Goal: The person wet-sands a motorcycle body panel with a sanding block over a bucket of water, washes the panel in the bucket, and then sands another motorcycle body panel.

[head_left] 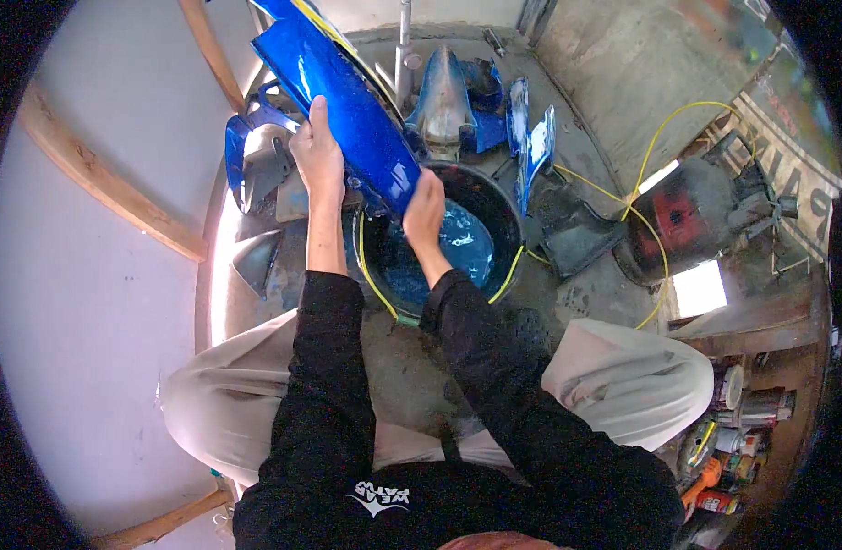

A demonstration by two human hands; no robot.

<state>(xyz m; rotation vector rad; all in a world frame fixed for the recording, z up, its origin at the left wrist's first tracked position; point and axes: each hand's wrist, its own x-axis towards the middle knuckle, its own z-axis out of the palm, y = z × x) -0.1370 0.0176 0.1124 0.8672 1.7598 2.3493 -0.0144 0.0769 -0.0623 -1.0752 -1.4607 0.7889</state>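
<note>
- Left grip (320, 160) is clamped on the left edge of a glossy blue fairing panel (352, 115), thumb lying along its face.
- Right grip (425, 209) is closed around the panel's lower right end; the panel slants up and away between both grips.
- Just below the right grip, a round black tub (507, 209) holds water (467, 246) with pale glints; a yellow strip (371, 280) curves around its near side.
- Well right of the right grip lies a dark tank (700, 206) with a red patch; past it, a sheet (813, 206) bears large, partly hidden letters.
- Far to the lower right of both grips, tins (728, 390) crowd together, their labels too small to read.
- Below both grips, a black sweatshirt (476, 490) carries a white emblem with lettering.
</note>
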